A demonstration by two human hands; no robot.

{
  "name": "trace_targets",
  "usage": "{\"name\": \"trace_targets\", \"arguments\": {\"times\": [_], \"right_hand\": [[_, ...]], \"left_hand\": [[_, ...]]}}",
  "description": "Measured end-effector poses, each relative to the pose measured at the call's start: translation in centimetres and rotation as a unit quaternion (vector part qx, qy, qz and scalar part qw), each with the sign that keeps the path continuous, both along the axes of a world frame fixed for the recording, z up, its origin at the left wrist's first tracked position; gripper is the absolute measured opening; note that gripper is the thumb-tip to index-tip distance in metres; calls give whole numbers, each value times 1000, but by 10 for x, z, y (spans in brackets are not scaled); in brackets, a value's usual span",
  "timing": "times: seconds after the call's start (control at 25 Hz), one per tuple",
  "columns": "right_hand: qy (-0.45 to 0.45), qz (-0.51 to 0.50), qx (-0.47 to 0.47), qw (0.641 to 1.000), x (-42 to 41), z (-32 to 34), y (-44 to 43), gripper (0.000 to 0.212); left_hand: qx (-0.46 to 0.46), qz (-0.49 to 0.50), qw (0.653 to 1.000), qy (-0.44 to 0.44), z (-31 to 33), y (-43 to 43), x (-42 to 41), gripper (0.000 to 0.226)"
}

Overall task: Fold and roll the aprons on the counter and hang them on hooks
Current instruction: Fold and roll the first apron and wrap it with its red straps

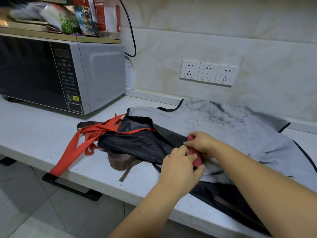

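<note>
A dark apron (137,143) with red straps (72,152) lies folded lengthwise across the white counter (42,127). Its right end is wound into a small red roll (197,160). My left hand (180,165) grips the near end of that roll, thumb underneath. My right hand (200,141) curls over the far end of the roll. Under it lies a grey apron (231,127) with black trim and dark smudges, spread flat toward the wall. A brown strap (120,162) pokes out from beneath the dark apron.
A grey microwave (60,74) stands at the back left, with a shelf of food packets (77,19) above it. Three wall sockets (208,73) sit on the tiled wall. A black cable (131,35) hangs by the microwave. One red strap drapes over the counter's front edge.
</note>
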State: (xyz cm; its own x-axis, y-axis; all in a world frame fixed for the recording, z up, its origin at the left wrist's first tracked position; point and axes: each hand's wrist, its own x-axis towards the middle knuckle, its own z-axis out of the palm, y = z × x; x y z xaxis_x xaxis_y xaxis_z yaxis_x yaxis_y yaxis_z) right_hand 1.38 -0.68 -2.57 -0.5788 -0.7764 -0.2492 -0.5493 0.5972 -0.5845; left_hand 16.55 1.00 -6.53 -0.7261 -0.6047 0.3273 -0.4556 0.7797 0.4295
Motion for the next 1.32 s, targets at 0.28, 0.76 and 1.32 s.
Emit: {"name": "trace_targets", "arguments": {"times": [0.28, 0.76, 1.32], "right_hand": [[-211, -32, -16, 977, -13, 15, 13, 19], [13, -7, 7, 1000, 2, 6, -15, 4], [211, 36, 86, 973, 27, 5, -45, 19]], "left_hand": [[40, 4, 996, 79, -13, 0, -1, 47], [22, 118, 989, -92, 14, -51, 7, 67], [104, 105, 985, -91, 9, -47, 9, 80]]}}
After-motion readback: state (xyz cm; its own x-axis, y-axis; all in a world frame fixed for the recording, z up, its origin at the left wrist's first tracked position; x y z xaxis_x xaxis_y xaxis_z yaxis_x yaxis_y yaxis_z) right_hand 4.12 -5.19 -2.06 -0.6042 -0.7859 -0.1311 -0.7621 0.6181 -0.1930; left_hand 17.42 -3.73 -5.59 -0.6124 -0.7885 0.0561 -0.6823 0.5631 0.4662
